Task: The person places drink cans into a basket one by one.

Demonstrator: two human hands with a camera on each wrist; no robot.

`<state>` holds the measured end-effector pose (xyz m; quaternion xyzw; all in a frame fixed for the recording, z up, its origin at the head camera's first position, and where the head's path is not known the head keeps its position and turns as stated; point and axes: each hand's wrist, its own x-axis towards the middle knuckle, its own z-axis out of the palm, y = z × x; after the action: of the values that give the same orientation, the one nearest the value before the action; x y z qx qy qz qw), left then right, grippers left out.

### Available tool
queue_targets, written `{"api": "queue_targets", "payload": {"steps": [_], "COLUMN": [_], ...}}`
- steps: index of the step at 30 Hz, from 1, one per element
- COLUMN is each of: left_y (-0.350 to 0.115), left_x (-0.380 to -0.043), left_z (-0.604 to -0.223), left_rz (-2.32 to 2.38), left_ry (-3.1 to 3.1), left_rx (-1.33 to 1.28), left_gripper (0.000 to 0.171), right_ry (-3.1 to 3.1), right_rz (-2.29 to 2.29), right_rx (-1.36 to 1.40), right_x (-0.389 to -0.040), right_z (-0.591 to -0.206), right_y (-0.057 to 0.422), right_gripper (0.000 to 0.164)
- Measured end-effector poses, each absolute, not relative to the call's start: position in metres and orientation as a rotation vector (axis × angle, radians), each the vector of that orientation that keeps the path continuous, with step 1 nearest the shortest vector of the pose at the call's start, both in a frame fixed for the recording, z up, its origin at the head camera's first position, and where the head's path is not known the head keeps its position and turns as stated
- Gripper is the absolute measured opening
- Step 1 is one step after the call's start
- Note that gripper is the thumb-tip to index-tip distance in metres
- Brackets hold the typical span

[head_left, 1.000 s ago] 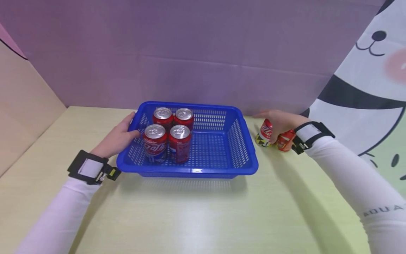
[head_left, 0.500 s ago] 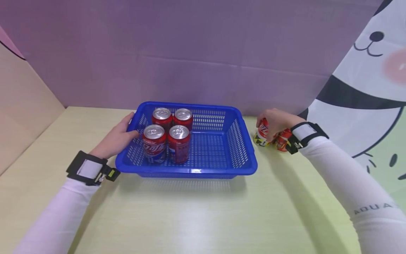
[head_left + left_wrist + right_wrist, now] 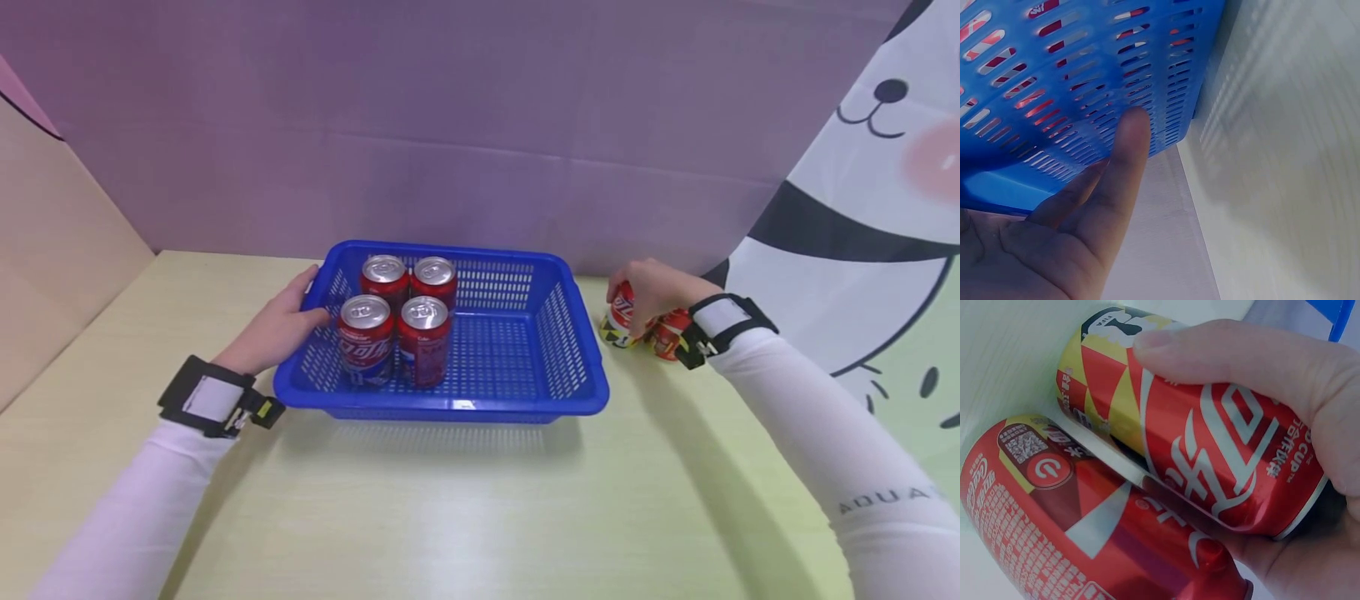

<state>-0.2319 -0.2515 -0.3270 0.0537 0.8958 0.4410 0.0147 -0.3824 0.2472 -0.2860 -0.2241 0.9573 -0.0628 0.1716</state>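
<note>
On the right, my right hand (image 3: 654,293) grips a red and yellow cola can (image 3: 621,310), its thumb lying along the printed side in the right wrist view. A second cola can (image 3: 1079,506) stands close beside it, partly behind the hand in the head view. My left hand (image 3: 276,327) holds the left rim of a blue plastic basket (image 3: 450,405), thumb over the rim. Seen from the left wrist, fingers (image 3: 1124,162) lie along the slotted outer wall. Inside the basket, several red cola cans (image 3: 425,342) stand upright in the left half.
The basket and loose cans stand on a pale wooden table (image 3: 450,508). A purple-grey cloth wall (image 3: 480,125) rises right behind them. At the right is a panel with a cartoon panda (image 3: 847,242).
My right hand's fingers, stretched out past the can a second ago, have curled down round it. The can stays in place. My left hand and the basket have not moved.
</note>
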Motion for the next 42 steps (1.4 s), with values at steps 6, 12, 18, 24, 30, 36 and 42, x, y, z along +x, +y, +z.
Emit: {"api": "queue_targets", "payload": {"steps": [6,12,18,24,30,36,42], "left_y": [-0.252,-0.253,-0.251,-0.252,-0.256,-0.254,-0.252], "left_x": [-0.231,-0.227,-0.227,-0.225,-0.226,-0.230,-0.230], "left_z": [-0.325,-0.328,-0.330,-0.326,-0.323,-0.325,-0.328], "left_rz": [1.396,1.405,1.414,1.408,1.385,1.380,1.382], "left_ry": [2.780,2.777,2.775,2.772,2.787,2.791,2.784], "left_rx": [0.171,0.174,0.186,0.180,0.183,0.191,0.190], "left_gripper": [0.078,0.076,0.076,0.077,0.077,0.077,0.076], "right_ry": [2.751,2.739,2.830,2.939,2.958,2.858,2.739], "right_rz": [-0.180,-0.198,-0.119,-0.073,-0.210,-0.279,-0.055], "right_rx": [-0.667,-0.761,-0.839,-1.035,-1.247,-1.382,-1.394], "right_x": [-0.381,-0.376,-0.369,-0.363,-0.352,-0.336,-0.326], "right_z": [-0.285,-0.286,-0.257,-0.197,-0.173,-0.181,-0.190], "right_y": [0.246,0.242,0.234,0.215,0.187,0.155,0.119], "right_gripper": [0.060,0.061,0.056,0.053,0.058,0.056,0.056]}}
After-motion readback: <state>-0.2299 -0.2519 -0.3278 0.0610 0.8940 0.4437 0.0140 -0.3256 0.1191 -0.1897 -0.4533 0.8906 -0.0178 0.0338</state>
